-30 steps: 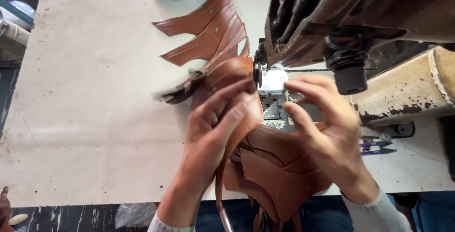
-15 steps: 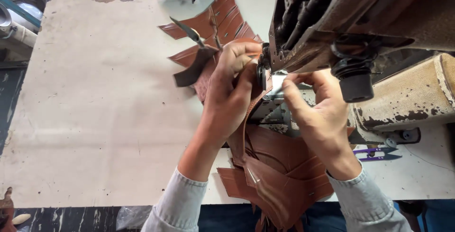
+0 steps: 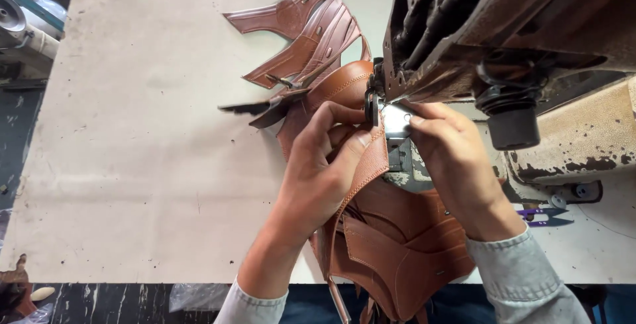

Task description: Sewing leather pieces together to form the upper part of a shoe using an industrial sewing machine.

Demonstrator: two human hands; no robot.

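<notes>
Leather pieces (image 3: pixel 397 258) on table (image 3: pixel 146 165), left of sewing machine (image 3: pixel 503 39); snips (image 3: pixel 543 216) right.

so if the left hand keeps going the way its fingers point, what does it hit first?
Likely the sewing machine's needle area. The left hand points up and right along the brown leather piece it presses, fingertips already close beside the machine. Depth is unclear.
</notes>
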